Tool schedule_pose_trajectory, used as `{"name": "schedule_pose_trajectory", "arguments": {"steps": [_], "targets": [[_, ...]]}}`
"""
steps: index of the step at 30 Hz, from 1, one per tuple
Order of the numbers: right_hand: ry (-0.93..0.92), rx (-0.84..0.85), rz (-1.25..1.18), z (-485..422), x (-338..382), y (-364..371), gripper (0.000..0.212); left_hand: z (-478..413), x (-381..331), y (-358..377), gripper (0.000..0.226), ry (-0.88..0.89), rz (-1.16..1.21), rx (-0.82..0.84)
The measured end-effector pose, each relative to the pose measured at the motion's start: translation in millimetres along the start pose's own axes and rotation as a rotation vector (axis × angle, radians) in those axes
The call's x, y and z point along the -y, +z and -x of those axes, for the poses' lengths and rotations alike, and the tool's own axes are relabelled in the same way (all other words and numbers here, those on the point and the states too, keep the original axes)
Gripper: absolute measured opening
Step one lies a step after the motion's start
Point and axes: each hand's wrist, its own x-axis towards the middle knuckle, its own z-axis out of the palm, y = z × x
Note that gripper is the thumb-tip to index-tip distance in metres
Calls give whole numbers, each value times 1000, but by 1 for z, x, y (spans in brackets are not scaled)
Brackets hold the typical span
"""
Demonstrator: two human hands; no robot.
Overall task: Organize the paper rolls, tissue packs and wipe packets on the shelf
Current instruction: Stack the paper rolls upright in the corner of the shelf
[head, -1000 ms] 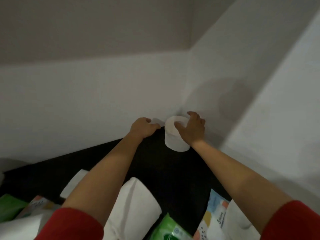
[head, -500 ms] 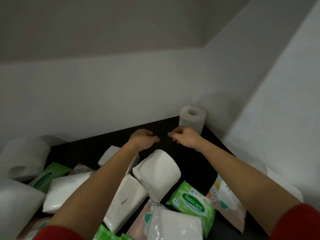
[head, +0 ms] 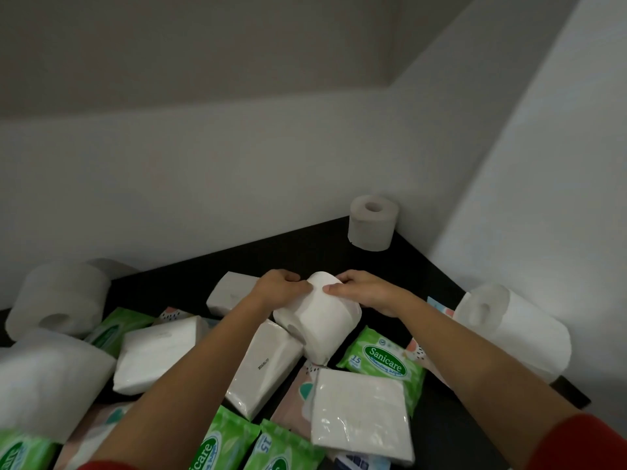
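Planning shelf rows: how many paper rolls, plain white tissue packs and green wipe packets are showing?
Paper rolls: 5 (possibly another hidden far left)
White tissue packs: 4
Green wipe packets: 5
Total: 14

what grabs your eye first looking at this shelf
The left hand and right hand grip a white paper roll, on its side, over jumbled tissue packs mid-shelf. A lone roll stands upright in the back right corner of the dark shelf. A bright green Sanicare wipe packet lies beside the held roll.
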Motion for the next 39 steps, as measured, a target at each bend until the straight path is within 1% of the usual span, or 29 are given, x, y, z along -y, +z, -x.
{"name": "schedule_pose_trajectory", "arguments": {"steps": [2, 8, 14, 17, 19, 20, 22, 24, 25, 27, 28, 30, 32, 34, 36, 37, 39], "targets": [[4, 5, -54, 0, -2, 4, 55, 1, 1, 0, 46, 0, 9, 10], [38, 5, -211, -1, -3, 10, 56, 3, 1, -3, 45, -18, 44, 38], [-28, 2, -174, -3, 10, -1, 64, 3, -6, -10, 47, -64, 172, 64], [-76, -8, -121, -1, 20, -9, 65, 3, -9, -10, 62, -153, 242, 57], [-143, -41, -112, 3, 26, -12, 64, 3, -10, -9, 72, -226, 351, 81], [-192, -68, -104, 4, 28, -14, 64, 3, -12, -8, 73, -241, 428, 104], [-287, -121, -62, 3, 33, -17, 66, 3, -18, -6, 65, -237, 574, 153], [-352, -147, -3, 3, 39, -20, 67, 2, -25, -6, 56, -222, 664, 195], [-376, -149, 38, 3, 41, -21, 67, 1, -28, -5, 56, -220, 690, 215], [-424, -145, 143, 5, 44, -24, 66, -3, -32, -5, 60, -227, 687, 245], [-443, -146, 204, 6, 45, -26, 64, -5, -33, -5, 57, -227, 679, 260], [-477, -157, 305, 8, 45, -28, 64, -7, -35, -2, 43, -210, 691, 288], [-500, -185, 334, 10, 44, -32, 65, -11, -36, 3, 35, -182, 741, 304], [-524, -233, 284, 10, 43, -38, 68, -15, -36, 7, 35, -166, 771, 284], [-526, -314, 202, 10, 43, -46, 67, -20, -37, 10, 38, -158, 758, 254], [-508, -361, 131, 10, 44, -49, 64, -23, -38, 11, 39, -156, 753, 245], [-417, -432, -32, 5, 41, -55, 58, -27, -41, 14, 37, -155, 769, 230]]}}
